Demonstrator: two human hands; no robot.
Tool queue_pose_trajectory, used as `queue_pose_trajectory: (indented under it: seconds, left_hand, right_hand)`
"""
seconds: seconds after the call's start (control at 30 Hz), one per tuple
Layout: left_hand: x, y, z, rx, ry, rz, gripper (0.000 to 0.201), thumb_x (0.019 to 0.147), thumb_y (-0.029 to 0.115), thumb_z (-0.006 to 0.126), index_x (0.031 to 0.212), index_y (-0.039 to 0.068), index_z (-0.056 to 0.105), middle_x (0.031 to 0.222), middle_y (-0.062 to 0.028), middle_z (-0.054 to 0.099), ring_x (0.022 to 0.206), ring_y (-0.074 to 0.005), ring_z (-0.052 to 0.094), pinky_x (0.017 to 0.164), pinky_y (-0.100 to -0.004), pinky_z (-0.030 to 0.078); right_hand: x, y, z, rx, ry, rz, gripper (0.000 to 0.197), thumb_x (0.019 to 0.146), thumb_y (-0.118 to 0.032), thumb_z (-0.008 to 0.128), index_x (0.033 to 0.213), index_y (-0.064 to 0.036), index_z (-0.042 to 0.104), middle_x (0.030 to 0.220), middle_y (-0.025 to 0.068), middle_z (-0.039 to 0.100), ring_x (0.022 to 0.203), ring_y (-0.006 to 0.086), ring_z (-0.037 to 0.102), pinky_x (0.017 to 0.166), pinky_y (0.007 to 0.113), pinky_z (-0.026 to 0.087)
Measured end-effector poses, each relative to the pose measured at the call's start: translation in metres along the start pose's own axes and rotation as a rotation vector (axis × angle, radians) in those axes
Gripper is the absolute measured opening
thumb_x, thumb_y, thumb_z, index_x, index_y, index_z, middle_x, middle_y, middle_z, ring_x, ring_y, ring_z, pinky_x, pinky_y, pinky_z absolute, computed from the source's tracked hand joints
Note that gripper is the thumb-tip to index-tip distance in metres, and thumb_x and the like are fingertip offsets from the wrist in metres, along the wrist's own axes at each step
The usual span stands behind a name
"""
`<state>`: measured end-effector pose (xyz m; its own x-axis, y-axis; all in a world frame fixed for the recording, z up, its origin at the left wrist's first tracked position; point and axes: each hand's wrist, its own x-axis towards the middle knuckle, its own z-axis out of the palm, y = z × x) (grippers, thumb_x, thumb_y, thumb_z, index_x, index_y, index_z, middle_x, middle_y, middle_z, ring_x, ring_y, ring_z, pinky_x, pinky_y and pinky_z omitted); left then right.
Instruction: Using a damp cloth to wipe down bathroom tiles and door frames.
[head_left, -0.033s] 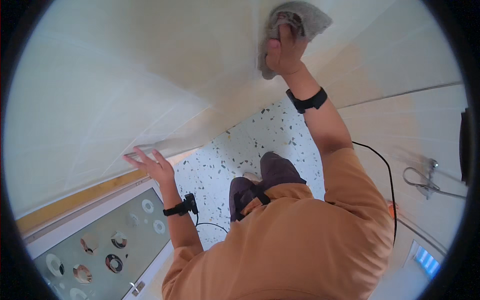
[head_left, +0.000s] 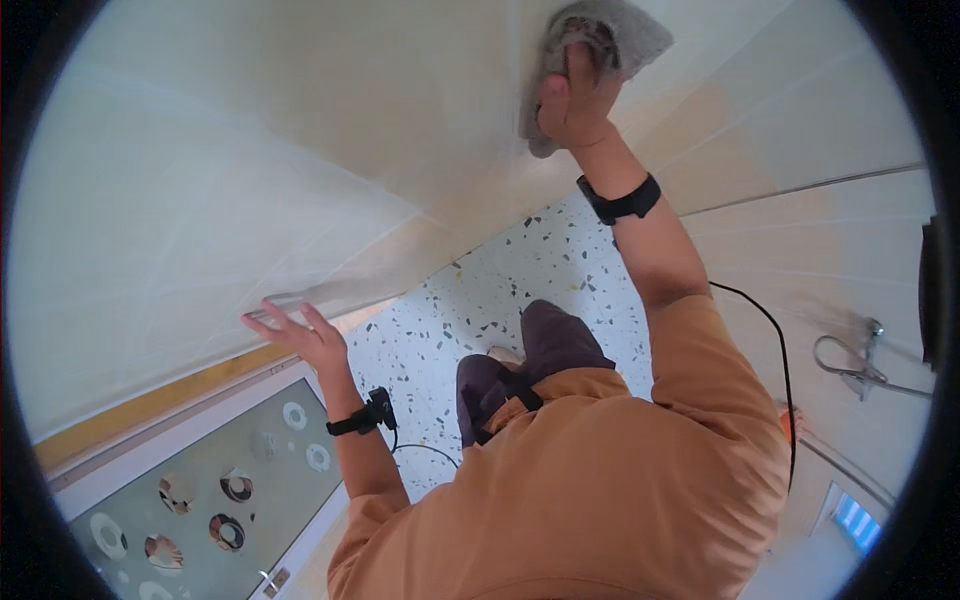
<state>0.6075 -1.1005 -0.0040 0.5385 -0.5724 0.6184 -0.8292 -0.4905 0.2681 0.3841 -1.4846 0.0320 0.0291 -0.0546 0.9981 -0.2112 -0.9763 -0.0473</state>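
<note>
A grey cloth (head_left: 632, 42) is pressed against the pale tiled wall (head_left: 300, 120) at the top of the view, near the corner. My right hand (head_left: 580, 105) holds it, the thumb apart and the fingers reaching onto the cloth; part of their grip is hidden in its folds. Lower on the left, my left hand (head_left: 312, 338) is held up by the same wall, fingers spread and nothing in them. Whether its fingertips touch the tiles I cannot tell. Each wrist wears a black strap, with a small device showing on the left one (head_left: 378, 408).
Below me lies a speckled white floor (head_left: 470, 300). A door with a frosted, circle-patterned panel (head_left: 200, 500) and a handle (head_left: 268, 582) is at lower left. On the right wall sits a metal tap with a hose (head_left: 862, 372). A black cable (head_left: 780, 340) hangs beside my right arm.
My right hand and the grey cloth have shifted slightly to the right along the wall. My left hand stays almost in place, fingers still spread.
</note>
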Motion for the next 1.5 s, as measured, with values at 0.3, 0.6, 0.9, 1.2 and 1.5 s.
queue_pose_trajectory:
  seconds: [0.3, 0.6, 0.9, 1.2, 1.5]
  left_hand:
    - [-0.083, -0.095, 0.124, 0.329, 0.307, 0.014, 0.067, 0.093, 0.028, 0.049, 0.139, -0.004, 0.013, 0.144, -0.0282, 0.005, 0.133, -0.0420, 0.010, 0.106, -0.0550, 0.012]
    - [-0.122, -0.105, 0.189, 0.091, 0.395, -0.043, 0.069, 0.092, 0.026, 0.049, 0.144, 0.004, 0.009, 0.145, -0.0266, -0.004, 0.135, -0.0419, 0.002, 0.108, -0.0520, 0.011]
    - [-0.125, -0.111, 0.145, 0.049, 0.153, -0.054, 0.072, 0.088, 0.020, 0.056, 0.144, 0.005, 0.013, 0.147, -0.0208, 0.008, 0.135, -0.0365, 0.015, 0.109, -0.0457, 0.017]
    - [-0.225, -0.126, 0.124, -0.354, 0.416, -0.524, 0.071, 0.085, 0.006, 0.053, 0.144, 0.007, 0.013, 0.145, -0.0170, 0.023, 0.130, -0.0327, 0.031, 0.105, -0.0452, 0.027]
    - [-0.300, -0.106, 0.090, -0.369, 0.235, -0.647, 0.066, 0.089, 0.012, 0.049, 0.145, 0.012, 0.014, 0.140, -0.0187, 0.035, 0.128, -0.0326, 0.036, 0.104, -0.0451, 0.029]
  right_hand:
    - [-0.154, 0.018, 0.010, -0.420, -0.115, -0.007, 0.053, 0.095, -0.029, 0.030, 0.123, 0.0148, 0.039, 0.118, 0.0285, 0.046, 0.106, 0.0431, 0.042, 0.094, 0.048, 0.030]
    - [-0.243, 0.013, 0.004, -0.169, -0.061, 0.111, 0.059, 0.094, -0.034, 0.030, 0.127, 0.0148, 0.032, 0.127, 0.0319, 0.037, 0.116, 0.0450, 0.034, 0.100, 0.052, 0.022]
    - [-0.279, -0.005, 0.031, -0.343, -0.162, 0.329, 0.057, 0.087, -0.036, 0.037, 0.123, 0.0081, 0.036, 0.125, 0.0329, 0.040, 0.113, 0.0478, 0.035, 0.099, 0.057, 0.016]
    - [-0.261, -0.167, 0.104, -0.124, -0.404, 0.017, 0.049, 0.089, -0.044, 0.037, 0.127, -0.0182, 0.053, 0.132, 0.0130, 0.048, 0.124, 0.0382, 0.037, 0.100, 0.057, 0.016]
    - [-0.256, -0.355, 0.204, 0.297, -0.463, -0.366, 0.017, 0.078, -0.021, 0.052, 0.084, -0.0116, 0.065, 0.093, 0.0052, 0.061, 0.100, 0.0233, 0.054, 0.089, 0.042, 0.038]
